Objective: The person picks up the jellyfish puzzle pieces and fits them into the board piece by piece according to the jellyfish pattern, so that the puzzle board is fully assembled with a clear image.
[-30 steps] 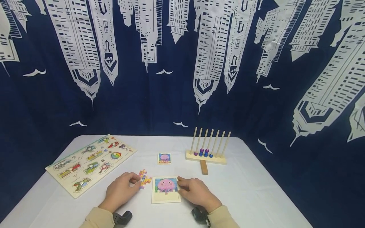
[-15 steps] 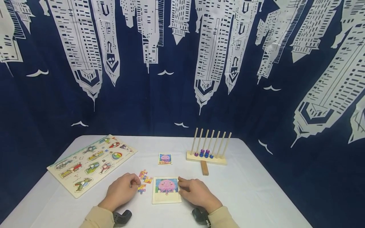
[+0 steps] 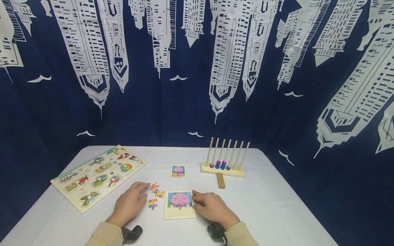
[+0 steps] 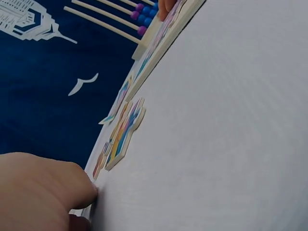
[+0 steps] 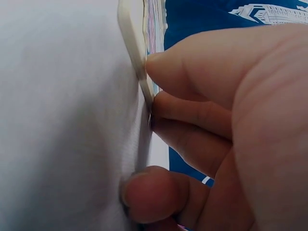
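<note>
In the head view, a square wooden puzzle board (image 3: pixel 180 214) lies on the table, its upper part filled with a pink jellyfish picture and its lower strip bare. My right hand (image 3: pixel 212 206) holds the board's right edge; thumb and fingers meet that edge in the right wrist view. Left of the board lie loose jigsaw pieces: one by itself (image 3: pixel 153 204), and a pink-and-yellow group (image 3: pixel 154 187) just beyond. My left hand (image 3: pixel 130 201) rests beside them with relaxed fingers, nothing held. Its index fingertip is close to the farther pieces; touching or not, I cannot tell.
A small jellyfish picture card (image 3: pixel 178 171) lies behind the board. Farther right stands a wooden peg rack (image 3: pixel 223 171) with purple and blue beads, a brown wooden block (image 3: pixel 220 180) before it. A large vehicle puzzle board (image 3: pixel 98 179) lies at the left.
My left hand has let go of a jigsaw piece, which now lies apart, nearer me. Its fingers have straightened and moved slightly away. The right hand has stayed at the board.
</note>
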The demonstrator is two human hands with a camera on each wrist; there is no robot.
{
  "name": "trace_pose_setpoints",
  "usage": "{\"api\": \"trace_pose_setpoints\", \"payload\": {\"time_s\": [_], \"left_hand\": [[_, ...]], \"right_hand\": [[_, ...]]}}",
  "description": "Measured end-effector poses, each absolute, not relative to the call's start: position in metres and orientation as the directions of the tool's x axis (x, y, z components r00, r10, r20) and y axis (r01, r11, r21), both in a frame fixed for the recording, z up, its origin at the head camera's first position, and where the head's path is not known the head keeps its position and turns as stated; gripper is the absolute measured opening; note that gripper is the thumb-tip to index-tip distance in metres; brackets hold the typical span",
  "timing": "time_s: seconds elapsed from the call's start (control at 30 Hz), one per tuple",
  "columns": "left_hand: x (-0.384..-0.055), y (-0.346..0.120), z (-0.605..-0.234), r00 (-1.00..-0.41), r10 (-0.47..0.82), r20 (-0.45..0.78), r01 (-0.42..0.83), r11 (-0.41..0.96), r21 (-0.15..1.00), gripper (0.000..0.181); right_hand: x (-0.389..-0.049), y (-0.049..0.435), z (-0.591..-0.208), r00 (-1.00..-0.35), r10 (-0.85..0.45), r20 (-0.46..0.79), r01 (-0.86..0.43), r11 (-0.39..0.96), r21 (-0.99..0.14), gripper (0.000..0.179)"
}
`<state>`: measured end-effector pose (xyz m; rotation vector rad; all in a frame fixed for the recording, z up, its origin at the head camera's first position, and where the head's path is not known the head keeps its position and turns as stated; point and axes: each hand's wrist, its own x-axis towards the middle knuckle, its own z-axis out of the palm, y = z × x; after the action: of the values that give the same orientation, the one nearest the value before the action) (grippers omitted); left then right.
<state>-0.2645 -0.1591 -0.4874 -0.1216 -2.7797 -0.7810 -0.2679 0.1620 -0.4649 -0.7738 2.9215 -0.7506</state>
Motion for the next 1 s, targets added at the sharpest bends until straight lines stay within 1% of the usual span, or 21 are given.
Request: {"api": "trace_pose_setpoints", "payload": {"time_s": [0.13,0.23,0.3,0.47,0.63,0.77,0.9,1.0], "left_hand": [[-0.2652,-0.1586,-0.4873,-0.957,0.114,0.265,0.222,0.877,0.426,0.041],[-0.2635,-0.1565,-0.4857,-0.952,0.141,0.271,0.242,0.888,0.392,0.038],[-0.2622,-0.1546,-0.4849,-0.951,0.133,0.279,0.238,0.891,0.386,0.035],[-0.2604,-0.1518,-0.4861,-0.950,0.064,0.306,0.194,0.888,0.417,0.030],[-0.2606,-0.1520,-0.4879,-0.942,0.019,0.335,0.169,0.889,0.425,0.030],[-0.2607,-0.1523,-0.4868,-0.945,0.020,0.328,0.167,0.887,0.430,0.042],[-0.2602,-0.1525,-0.4848,-0.955,0.023,0.295,0.164,0.871,0.463,0.056],[-0.2602,-0.1520,-0.4837,-0.956,0.033,0.293,0.176,0.861,0.476,0.056]], "right_hand": [[-0.2682,0.1615,-0.4651,-0.874,-0.476,0.096,-0.463,0.759,-0.457,0.039],[-0.2685,0.1614,-0.4654,-0.874,-0.477,0.098,-0.466,0.760,-0.453,0.039],[-0.2685,0.1616,-0.4653,-0.873,-0.478,0.100,-0.469,0.761,-0.449,0.039],[-0.2681,0.1618,-0.4635,-0.868,-0.484,0.106,-0.476,0.754,-0.452,0.038],[-0.2674,0.1614,-0.4623,-0.865,-0.488,0.120,-0.484,0.747,-0.456,0.037],[-0.2674,0.1615,-0.4617,-0.862,-0.491,0.126,-0.491,0.743,-0.455,0.037],[-0.2672,0.1615,-0.4620,-0.862,-0.491,0.124,-0.489,0.743,-0.457,0.037],[-0.2673,0.1615,-0.4620,-0.864,-0.488,0.123,-0.486,0.744,-0.458,0.038]]}}
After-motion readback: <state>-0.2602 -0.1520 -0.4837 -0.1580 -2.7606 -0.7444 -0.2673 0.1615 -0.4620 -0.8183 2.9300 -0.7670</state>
